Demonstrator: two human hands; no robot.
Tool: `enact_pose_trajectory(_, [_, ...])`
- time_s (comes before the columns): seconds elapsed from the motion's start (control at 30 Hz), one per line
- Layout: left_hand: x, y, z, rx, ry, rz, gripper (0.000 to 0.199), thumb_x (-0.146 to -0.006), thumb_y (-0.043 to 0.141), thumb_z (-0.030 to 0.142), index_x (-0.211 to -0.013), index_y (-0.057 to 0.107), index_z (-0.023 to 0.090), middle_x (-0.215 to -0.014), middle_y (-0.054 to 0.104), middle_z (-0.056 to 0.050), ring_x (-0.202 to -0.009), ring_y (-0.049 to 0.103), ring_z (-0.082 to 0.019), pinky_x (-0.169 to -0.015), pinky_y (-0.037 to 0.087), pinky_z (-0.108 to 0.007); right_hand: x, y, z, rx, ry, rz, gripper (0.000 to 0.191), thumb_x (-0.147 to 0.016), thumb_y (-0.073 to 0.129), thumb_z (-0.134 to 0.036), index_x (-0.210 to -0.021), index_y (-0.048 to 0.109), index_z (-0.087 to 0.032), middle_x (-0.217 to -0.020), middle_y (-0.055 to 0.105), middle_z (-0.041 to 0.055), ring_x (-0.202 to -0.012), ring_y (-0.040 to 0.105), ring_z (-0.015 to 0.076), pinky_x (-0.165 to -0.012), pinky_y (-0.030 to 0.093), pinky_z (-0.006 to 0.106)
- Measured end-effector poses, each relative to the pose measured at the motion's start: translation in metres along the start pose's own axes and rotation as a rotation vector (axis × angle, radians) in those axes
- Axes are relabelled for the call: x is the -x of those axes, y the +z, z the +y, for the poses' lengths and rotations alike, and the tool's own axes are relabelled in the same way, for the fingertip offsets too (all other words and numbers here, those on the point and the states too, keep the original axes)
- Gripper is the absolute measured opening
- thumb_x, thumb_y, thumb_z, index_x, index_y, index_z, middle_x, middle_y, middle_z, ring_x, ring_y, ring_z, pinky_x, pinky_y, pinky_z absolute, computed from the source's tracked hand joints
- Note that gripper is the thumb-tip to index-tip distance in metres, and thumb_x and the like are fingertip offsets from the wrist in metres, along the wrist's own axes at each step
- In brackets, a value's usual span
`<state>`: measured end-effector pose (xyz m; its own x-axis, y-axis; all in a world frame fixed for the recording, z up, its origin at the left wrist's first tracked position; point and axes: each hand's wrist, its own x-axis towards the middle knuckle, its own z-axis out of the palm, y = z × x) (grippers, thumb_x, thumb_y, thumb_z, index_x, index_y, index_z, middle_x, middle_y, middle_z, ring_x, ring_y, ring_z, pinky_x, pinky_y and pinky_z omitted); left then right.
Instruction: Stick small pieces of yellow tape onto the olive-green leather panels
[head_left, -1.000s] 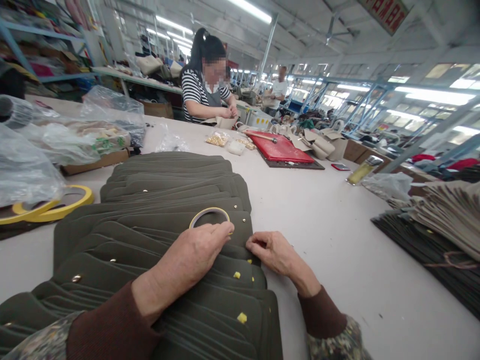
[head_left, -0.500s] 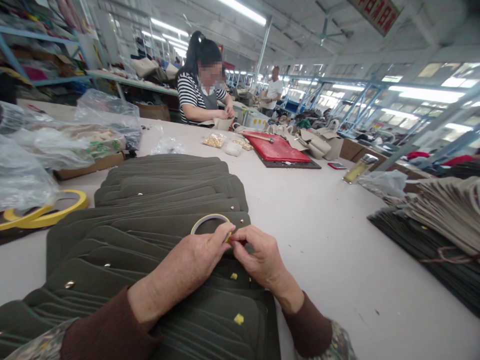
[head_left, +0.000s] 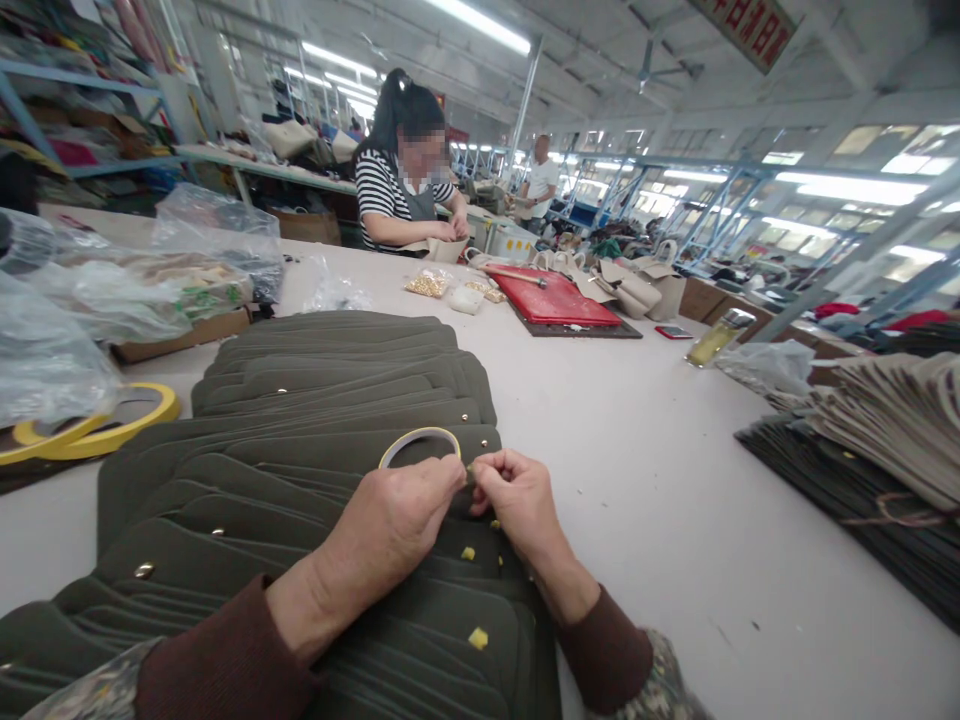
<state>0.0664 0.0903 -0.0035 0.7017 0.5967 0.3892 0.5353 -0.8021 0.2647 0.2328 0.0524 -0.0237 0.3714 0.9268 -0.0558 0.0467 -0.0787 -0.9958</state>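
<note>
My left hand (head_left: pixel 394 515) is closed on a thin roll of yellow tape (head_left: pixel 420 433), whose ring stands up above the fingers. Just right of it, my right hand (head_left: pixel 521 500) pinches a small bit of yellow tape (head_left: pixel 471 472) by the fingertips. Both hands hover over overlapping rows of dark green flat panels (head_left: pixel 337 400), some with round metal studs (head_left: pixel 144 571). Small yellow tape pieces (head_left: pixel 478 638) stick to panels below my hands.
Larger yellow tape rolls (head_left: pixel 135 420) and plastic bags (head_left: pixel 52 340) lie at left. Across the table (head_left: pixel 637 480) a person in stripes (head_left: pixel 401 190) handles a beige piece. A red pad (head_left: pixel 555 295), a bottle (head_left: pixel 720 338) and stacked dark panels (head_left: pixel 862 500) lie farther right.
My hands have drawn slightly apart, and a bit of yellow tape now shows at my right fingertips. Another yellow piece shows on the panels beside my right hand.
</note>
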Motion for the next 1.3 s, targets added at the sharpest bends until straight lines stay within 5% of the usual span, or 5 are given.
enact_pose_trajectory(0.17, [-0.004, -0.007, -0.004, -0.251, -0.076, -0.148, 0.016, -0.090, 0.043, 0.009, -0.091, 0.054, 0.021, -0.094, 0.062, -0.004, -0.087, 0.058, -0.020, -0.068, 0.048, -0.028, -0.025, -0.027, 0.016, -0.057, 0.075, 0.032, 0.031, -0.063, 0.075, -0.040, -0.074, 0.068, -0.012, -0.056, 0.063, 0.0003, -0.043, 0.056, 0.0093, -0.042, 0.050, 0.020])
enact_pose_trajectory(0.37, [-0.002, -0.011, -0.002, -0.240, -0.101, -0.318, 0.021, -0.088, 0.039, 0.005, -0.091, 0.053, 0.021, -0.091, 0.060, -0.004, -0.081, 0.059, -0.021, -0.065, 0.050, -0.031, -0.027, -0.040, 0.024, 0.008, 0.081, -0.076, 0.033, -0.064, 0.076, -0.043, -0.073, 0.070, -0.012, -0.057, 0.065, 0.0019, -0.047, 0.059, 0.0099, -0.048, 0.052, 0.021])
enact_pose_trajectory(0.8, [-0.004, -0.010, 0.000, -0.228, -0.111, -0.323, 0.020, -0.088, 0.039, 0.007, -0.090, 0.054, 0.020, -0.089, 0.060, -0.005, -0.079, 0.060, -0.021, -0.064, 0.049, -0.031, -0.024, -0.026, 0.023, 0.641, -0.223, -0.044, 0.015, -0.079, 0.058, -0.028, -0.075, 0.069, -0.017, -0.058, 0.065, -0.0003, -0.054, 0.060, 0.0142, -0.053, 0.044, 0.023])
enact_pose_trajectory(0.9, [-0.003, -0.010, -0.002, -0.228, -0.132, -0.314, 0.021, -0.088, 0.039, 0.007, -0.090, 0.055, 0.020, -0.089, 0.060, -0.005, -0.079, 0.060, -0.020, -0.064, 0.048, -0.030, -0.021, -0.029, 0.023, 0.639, -0.203, 0.003, 0.020, -0.078, 0.061, -0.030, -0.092, 0.066, -0.018, -0.054, 0.062, -0.0031, -0.049, 0.059, 0.0144, -0.051, 0.044, 0.024])
enact_pose_trajectory(1.3, [-0.001, -0.009, -0.004, -0.225, -0.091, -0.286, 0.017, -0.090, 0.040, 0.011, -0.089, 0.054, 0.020, -0.086, 0.061, -0.004, -0.079, 0.058, -0.021, -0.064, 0.047, -0.031, -0.016, -0.022, 0.021, 0.764, -0.289, 0.019, 0.019, -0.083, 0.059, -0.029, -0.074, 0.074, -0.020, -0.070, 0.073, 0.0021, -0.062, 0.062, 0.0164, -0.062, 0.044, 0.026])
